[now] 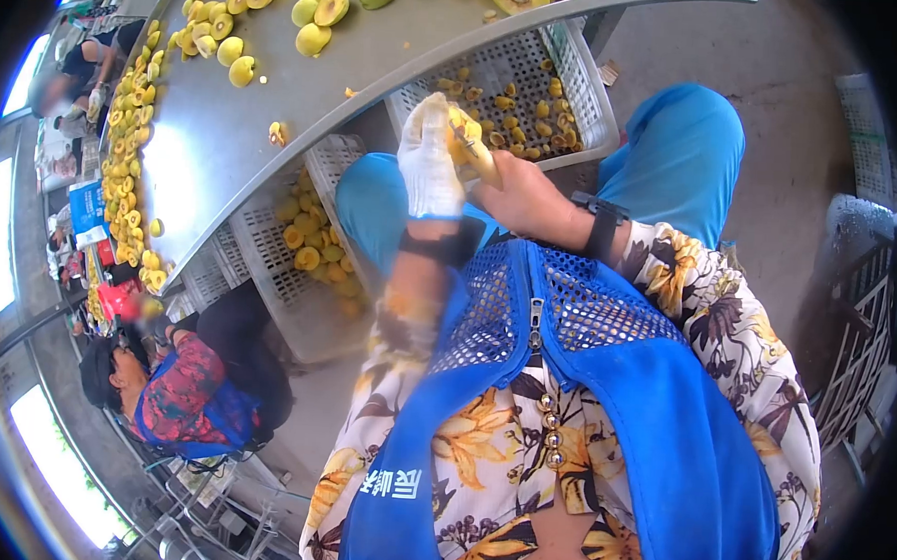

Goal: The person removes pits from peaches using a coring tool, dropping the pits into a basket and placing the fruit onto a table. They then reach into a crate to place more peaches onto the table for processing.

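My left hand (430, 164), in a white glove, is closed around a yellow fruit piece (461, 140) above the crate between my knees. My bare right hand (532, 196) grips a tool with a pale yellow handle (484, 165). The tool's far end meets the fruit and is hidden there. Below and beyond my hands, a white perforated crate (601, 112) holds several cut fruit pieces (543, 110). Another white crate (323, 164), to the left, holds yellow fruit pieces (308, 236).
A metal table (276, 102) with a raised edge spans the upper left, bearing many halved yellow fruits (219, 30). A co-worker (188, 389) sits at lower left; another person (88, 64) is at the table's far side. A metal rack (855, 358) stands right.
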Tool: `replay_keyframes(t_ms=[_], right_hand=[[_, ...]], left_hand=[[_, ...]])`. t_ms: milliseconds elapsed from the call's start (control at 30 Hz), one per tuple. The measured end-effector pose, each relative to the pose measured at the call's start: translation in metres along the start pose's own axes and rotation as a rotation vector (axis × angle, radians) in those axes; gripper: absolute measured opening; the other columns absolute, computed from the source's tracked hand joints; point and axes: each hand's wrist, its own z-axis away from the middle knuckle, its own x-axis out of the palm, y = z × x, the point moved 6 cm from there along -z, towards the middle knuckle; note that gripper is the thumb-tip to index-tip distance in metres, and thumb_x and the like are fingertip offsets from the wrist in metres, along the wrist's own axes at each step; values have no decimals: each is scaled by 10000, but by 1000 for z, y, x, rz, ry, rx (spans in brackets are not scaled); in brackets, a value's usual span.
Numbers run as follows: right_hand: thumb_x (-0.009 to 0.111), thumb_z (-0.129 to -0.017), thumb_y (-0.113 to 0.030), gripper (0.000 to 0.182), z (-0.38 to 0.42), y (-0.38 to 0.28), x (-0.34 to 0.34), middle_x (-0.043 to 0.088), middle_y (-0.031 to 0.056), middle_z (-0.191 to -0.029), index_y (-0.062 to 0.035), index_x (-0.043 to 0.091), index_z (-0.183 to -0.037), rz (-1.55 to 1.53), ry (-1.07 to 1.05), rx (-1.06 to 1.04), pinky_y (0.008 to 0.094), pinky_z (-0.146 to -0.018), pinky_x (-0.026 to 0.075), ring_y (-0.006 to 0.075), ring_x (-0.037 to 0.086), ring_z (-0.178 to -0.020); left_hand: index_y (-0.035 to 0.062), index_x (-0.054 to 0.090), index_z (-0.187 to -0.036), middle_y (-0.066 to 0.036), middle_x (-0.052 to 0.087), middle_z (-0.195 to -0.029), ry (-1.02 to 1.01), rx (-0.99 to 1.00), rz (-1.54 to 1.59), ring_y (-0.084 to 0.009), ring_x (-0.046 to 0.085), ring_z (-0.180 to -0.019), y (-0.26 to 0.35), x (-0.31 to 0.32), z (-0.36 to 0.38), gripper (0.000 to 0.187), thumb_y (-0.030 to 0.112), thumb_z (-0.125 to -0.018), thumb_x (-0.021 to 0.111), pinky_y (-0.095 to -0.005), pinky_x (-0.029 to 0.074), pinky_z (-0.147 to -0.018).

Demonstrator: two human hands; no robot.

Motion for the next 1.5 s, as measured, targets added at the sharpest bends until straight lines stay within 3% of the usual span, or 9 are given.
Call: replay_keyframes(t_ms=[167, 567, 700, 800, 900, 1067, 1300, 1400, 1500], right_hand=[[548, -762, -176, 292, 4, 3, 12, 586, 300, -797, 73, 488, -902, 50, -34, 47, 468, -725, 454, 434, 588, -837], [515, -751, -96, 246, 3, 9, 11, 573, 318, -793, 78, 439, -908, 256, -140, -47, 493, -709, 441, 458, 567, -815], [536, -751, -123, 218, -1, 4, 6, 580, 305, -769, 62, 469, -845, 158, -119, 5, 473, -688, 455, 452, 578, -791], [544, -758, -149, 202, -7, 21, 14, 596, 233, -686, 42, 496, -805, 95, -57, -78, 416, -589, 473, 365, 611, -651], [531, -752, -126, 242, 12, -9, 1, 608, 209, -715, 93, 538, -851, -126, -323, 390, 391, -595, 481, 311, 627, -674], [543, -740, -140, 285, 3, 15, 18, 608, 194, -711, 95, 520, -899, -103, -310, 281, 378, -583, 480, 285, 622, -650], [548, -749, -136, 232, -3, 19, 17, 613, 213, -788, 75, 552, -846, 214, -85, 26, 352, -630, 480, 293, 624, -728], [551, -782, -131, 122, 3, 23, 24, 531, 30, -662, -20, 510, -811, -289, -401, 336, 242, -377, 368, 76, 467, -433], [528, -804, -92, 59, 2, 36, 31, 470, -10, -631, -48, 490, -811, -494, -490, 200, 188, -346, 318, 29, 398, -420]], left_hand=[[62, 508, -888, -141, 577, -760, 39, -431, 272, -286, 570, -611, -29, -7, -10, 327, 388, -901, 499, -393, 492, -546], [25, 522, -888, -157, 592, -724, 58, -437, 134, -263, 573, -567, -33, -14, -20, 373, 395, -905, 485, -383, 504, -509], [18, 533, -887, -159, 599, -723, 59, -237, 29, -247, 577, -570, -20, -7, -15, 376, 391, -903, 490, -359, 502, -506], [11, 531, -897, -162, 607, -736, 38, -112, -72, -234, 580, -575, -18, -8, -17, 376, 386, -901, 499, -344, 498, -501], [11, 527, -904, -165, 611, -748, 44, -200, -12, -231, 580, -572, -25, -10, -15, 376, 386, -897, 507, -336, 492, -492], [15, 531, -897, -150, 592, -662, 34, -465, 241, -268, 552, -479, -45, -8, -10, 435, 449, -871, 524, -362, 465, -441], [14, 550, -853, -140, 579, -617, 116, -363, 231, -246, 542, -463, -39, -11, -13, 426, 439, -879, 519, -345, 448, -421], [-10, 575, -820, -126, 579, -591, 115, -204, 104, -211, 534, -443, -25, -10, -9, 418, 401, -883, 538, -310, 441, -415], [-24, 597, -781, -112, 578, -574, 86, -57, -132, -184, 527, -433, -23, -11, -9, 407, 368, -884, 556, -285, 438, -413]])
